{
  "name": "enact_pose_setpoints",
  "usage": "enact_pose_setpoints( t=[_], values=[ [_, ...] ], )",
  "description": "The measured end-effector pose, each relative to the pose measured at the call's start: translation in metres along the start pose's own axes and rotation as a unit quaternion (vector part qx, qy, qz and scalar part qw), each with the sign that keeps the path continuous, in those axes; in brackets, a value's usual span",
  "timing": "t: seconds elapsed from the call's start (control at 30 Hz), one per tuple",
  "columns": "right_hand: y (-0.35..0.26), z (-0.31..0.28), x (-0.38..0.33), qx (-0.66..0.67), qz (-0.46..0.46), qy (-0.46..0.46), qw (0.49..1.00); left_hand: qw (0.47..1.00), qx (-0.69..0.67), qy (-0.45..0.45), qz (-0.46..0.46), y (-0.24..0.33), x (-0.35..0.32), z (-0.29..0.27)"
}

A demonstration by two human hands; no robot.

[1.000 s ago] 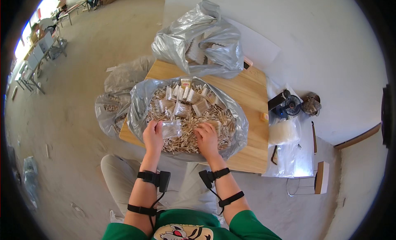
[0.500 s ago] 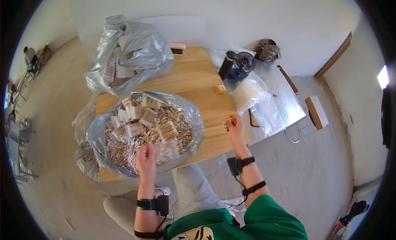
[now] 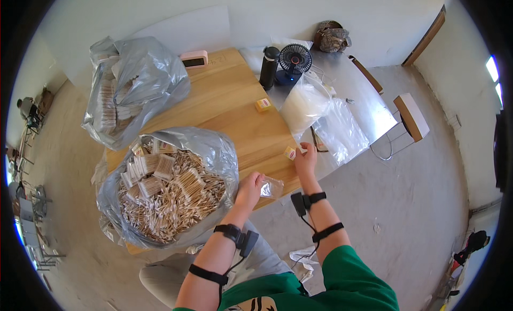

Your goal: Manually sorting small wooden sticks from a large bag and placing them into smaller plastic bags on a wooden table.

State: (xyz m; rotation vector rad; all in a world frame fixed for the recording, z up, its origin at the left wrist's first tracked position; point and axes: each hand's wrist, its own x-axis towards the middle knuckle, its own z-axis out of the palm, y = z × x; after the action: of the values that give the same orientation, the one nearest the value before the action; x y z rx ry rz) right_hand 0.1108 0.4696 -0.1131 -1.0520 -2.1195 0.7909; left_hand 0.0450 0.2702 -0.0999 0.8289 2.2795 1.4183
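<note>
- While the left hand [image 3: 248, 192] grips a clear bag [image 3: 272, 188] toward three o'clock, the right hand [image 3: 306, 162] curls, pinching a box [image 3: 290, 152] toward ten.
- Palms hidden; shirt [image 3: 272, 285] cut off at six.

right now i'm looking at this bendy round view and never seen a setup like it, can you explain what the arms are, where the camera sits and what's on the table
There is no machine: the left hand and right hand are a person's own, bare, with black straps around the forearms. A wide fisheye camera on the person's head looks down, which is why straight edges bend.

On the wooden table sits an open grey bag full of cotton swabs, some loose, some bundled. Another grey bag is at the far left, and a small yellow-and-white box lies nearer the right edge.

The left hand holds a clear plastic pouch. The right hand's fingers are at a second small box; how firmly, I can't tell.
</note>
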Motion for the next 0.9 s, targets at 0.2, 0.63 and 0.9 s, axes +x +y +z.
enact_pose_setpoints(
  t=[0.2, 0.63, 0.9],
  values=[
    [-0.048, -0.009, -0.057, 0.024, -0.220, -0.172, 0.960, 0.989, 0.146, -0.031, -0.005, -0.013, 0.035, 0.011],
    [-0.066, 0.004, -0.081, -0.176, -0.340, -0.242, 0.892, 0.945, 0.077, 0.186, 0.256, 0.054, -0.047, -0.087],
    [-0.062, 0.009, -0.086, -0.213, -0.361, -0.238, 0.876, 0.886, 0.440, 0.142, 0.039, -0.034, -0.027, -0.143]
  ],
)
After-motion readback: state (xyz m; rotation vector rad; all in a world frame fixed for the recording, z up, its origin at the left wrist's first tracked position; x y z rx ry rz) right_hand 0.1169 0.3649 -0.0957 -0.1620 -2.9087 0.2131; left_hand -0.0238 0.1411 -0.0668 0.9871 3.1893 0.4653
